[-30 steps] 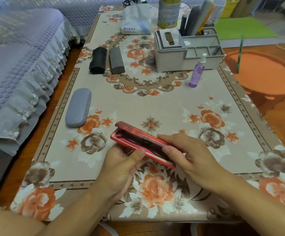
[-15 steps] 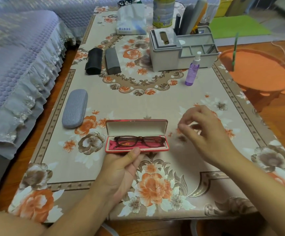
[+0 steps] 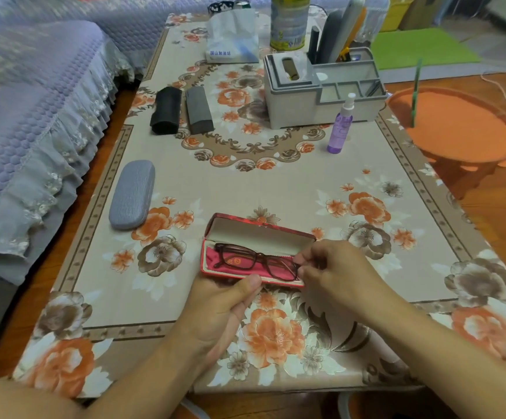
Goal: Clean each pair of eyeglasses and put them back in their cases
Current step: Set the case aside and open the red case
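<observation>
Left hand [image 3: 221, 309] gripped open red hard-shell glasses case [image 3: 254, 237] at lower centre, steadying it — right hand [image 3: 333, 273] pinched dark-red plastic-framed eyeglasses [image 3: 254, 260] at end, likely for lifting out.

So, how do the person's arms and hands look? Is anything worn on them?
Both forearms are bare, with no sleeves in view. The left hand and the right hand wear no gloves; no ring, watch or bracelet is visible. The nails look short.
</observation>
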`<state>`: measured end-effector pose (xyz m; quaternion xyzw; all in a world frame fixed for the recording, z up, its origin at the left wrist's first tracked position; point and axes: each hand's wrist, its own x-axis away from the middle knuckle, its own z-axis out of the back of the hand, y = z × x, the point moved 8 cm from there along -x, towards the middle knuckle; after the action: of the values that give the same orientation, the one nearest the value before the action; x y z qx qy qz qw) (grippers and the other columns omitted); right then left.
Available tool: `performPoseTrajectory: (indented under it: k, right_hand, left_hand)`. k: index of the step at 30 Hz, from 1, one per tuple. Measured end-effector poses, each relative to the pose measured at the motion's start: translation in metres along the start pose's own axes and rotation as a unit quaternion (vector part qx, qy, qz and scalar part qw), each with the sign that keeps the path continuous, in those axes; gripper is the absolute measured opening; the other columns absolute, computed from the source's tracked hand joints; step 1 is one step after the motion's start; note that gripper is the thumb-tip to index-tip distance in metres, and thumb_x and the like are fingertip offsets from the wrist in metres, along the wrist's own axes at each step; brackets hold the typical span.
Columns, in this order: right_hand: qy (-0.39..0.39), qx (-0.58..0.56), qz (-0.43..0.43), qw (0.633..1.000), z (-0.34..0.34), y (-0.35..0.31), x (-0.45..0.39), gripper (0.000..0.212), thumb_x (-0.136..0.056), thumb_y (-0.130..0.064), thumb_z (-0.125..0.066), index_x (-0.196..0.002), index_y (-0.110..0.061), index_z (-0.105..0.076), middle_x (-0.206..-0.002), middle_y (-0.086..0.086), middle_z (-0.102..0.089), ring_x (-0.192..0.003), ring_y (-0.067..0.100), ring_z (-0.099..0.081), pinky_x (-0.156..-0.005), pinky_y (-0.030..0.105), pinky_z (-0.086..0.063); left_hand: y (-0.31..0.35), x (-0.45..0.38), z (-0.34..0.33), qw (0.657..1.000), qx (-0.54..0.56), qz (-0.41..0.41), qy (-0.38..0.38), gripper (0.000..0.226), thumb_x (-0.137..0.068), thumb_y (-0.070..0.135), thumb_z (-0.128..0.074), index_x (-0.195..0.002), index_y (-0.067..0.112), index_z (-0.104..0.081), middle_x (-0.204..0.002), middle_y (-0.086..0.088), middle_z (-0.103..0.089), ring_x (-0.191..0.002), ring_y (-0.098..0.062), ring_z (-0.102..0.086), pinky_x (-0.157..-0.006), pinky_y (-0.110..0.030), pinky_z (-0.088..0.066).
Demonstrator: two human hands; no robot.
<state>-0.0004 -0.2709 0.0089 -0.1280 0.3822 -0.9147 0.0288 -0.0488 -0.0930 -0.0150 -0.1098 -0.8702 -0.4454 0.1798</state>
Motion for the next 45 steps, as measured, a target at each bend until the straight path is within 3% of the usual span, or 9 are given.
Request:
performPoseTrajectory:
  k: [13,19,21,24,26,33,36,39,45]
  right_hand:
    - [0.104,-0.223,-0.046,0.968,0.063,0.019,-0.014,0.024,-0.099,-0.004,-0.058,-0.082,-0.017,-0.070,-0.068,-0.004,-0.064,-0.065,0.015,-0.054,-0.063,0.025,-0.042]
    - [0.097,-0.378,-0.111,0.914,0.069,0.028,-0.012,0.020,-0.102,0.000,-0.050,-0.089,-0.005,-0.065,-0.076,0.020,-0.068,-0.058,0.022,-0.060,-0.039,0.017,-0.041]
    - [0.101,-0.391,-0.113,0.908,0.070,0.028,-0.011,0.020,-0.102,0.000,-0.051,-0.088,-0.006,-0.065,-0.076,0.020,-0.068,-0.061,0.025,-0.060,-0.038,0.017,-0.040]
    - [0.096,-0.393,-0.108,0.908,0.068,0.028,-0.012,0.019,-0.102,0.000,-0.051,-0.090,-0.005,-0.065,-0.077,0.021,-0.068,-0.061,0.024,-0.061,-0.042,0.018,-0.045]
    - [0.084,-0.381,-0.106,0.915,0.064,0.028,-0.013,0.018,-0.102,0.000,-0.051,-0.092,-0.005,-0.065,-0.078,0.020,-0.069,-0.060,0.021,-0.063,-0.054,0.023,-0.049]
    - [0.039,-0.413,-0.101,0.904,0.054,0.022,-0.010,0.019,-0.102,0.004,-0.047,-0.091,0.002,-0.063,-0.092,0.025,-0.069,-0.068,0.018,-0.067,-0.061,0.022,-0.057]
    - [0.010,-0.500,-0.145,0.854,0.032,0.021,-0.003,0.022,-0.100,0.006,-0.046,-0.090,0.003,-0.066,-0.089,0.024,-0.071,-0.071,0.018,-0.071,-0.066,0.023,-0.062]
    - [-0.006,-0.569,-0.194,0.799,0.009,0.023,0.004,0.018,-0.097,0.008,-0.049,-0.103,0.008,-0.065,-0.084,0.020,-0.073,-0.074,0.020,-0.073,-0.070,0.026,-0.063]
    - [-0.014,-0.616,-0.207,0.760,-0.010,0.019,0.010,0.027,-0.097,0.009,-0.051,-0.121,0.015,-0.058,-0.091,0.021,-0.071,-0.077,0.020,-0.073,-0.068,0.025,-0.063]
  left_hand:
    - [0.036,-0.036,0.032,0.989,0.123,-0.014,0.074,0.025,-0.091,0.001,-0.053,-0.111,0.012,-0.064,-0.113,-0.011,-0.073,-0.113,-0.029,-0.071,-0.097,-0.046,-0.057]
    - [0.070,-0.056,0.056,0.981,-0.078,-0.112,0.134,0.057,-0.095,0.000,-0.066,-0.143,0.022,-0.046,-0.128,-0.004,-0.067,-0.107,-0.020,-0.073,-0.089,-0.040,-0.061]
    - [0.083,-0.055,0.064,0.923,-0.314,-0.138,0.173,0.057,-0.091,0.014,-0.075,-0.141,0.019,-0.049,-0.129,-0.001,-0.063,-0.108,-0.016,-0.070,-0.089,-0.033,-0.057]
    - [0.095,-0.052,0.068,0.747,-0.609,-0.157,0.214,0.063,-0.089,0.039,-0.076,-0.142,0.018,-0.050,-0.134,-0.004,-0.050,-0.121,-0.020,-0.051,-0.100,-0.034,-0.043]
    - [0.093,-0.055,0.065,0.712,-0.659,-0.152,0.191,0.058,-0.092,0.048,-0.067,-0.141,0.021,-0.051,-0.132,-0.005,-0.050,-0.123,-0.027,-0.050,-0.102,-0.042,-0.045]
    - [0.107,0.001,0.021,0.781,-0.524,-0.290,0.177,0.007,-0.097,0.023,-0.063,-0.102,0.026,-0.068,-0.093,0.004,-0.061,-0.080,-0.009,-0.055,-0.075,-0.022,-0.047]
    - [0.075,0.008,0.011,0.864,-0.466,-0.175,0.071,0.009,-0.094,0.023,-0.070,-0.092,0.027,-0.077,-0.081,0.004,-0.072,-0.071,-0.003,-0.060,-0.069,-0.013,-0.048]
    - [0.046,0.002,0.017,0.944,-0.323,-0.059,0.027,0.018,-0.088,0.014,-0.075,-0.095,0.029,-0.081,-0.085,-0.008,-0.077,-0.075,-0.020,-0.064,-0.079,-0.036,-0.054]
    - [0.030,0.002,0.016,0.992,-0.119,-0.018,0.044,0.024,-0.070,0.011,-0.074,-0.092,0.004,-0.079,-0.093,-0.020,-0.076,-0.082,-0.024,-0.071,-0.074,-0.030,-0.061]
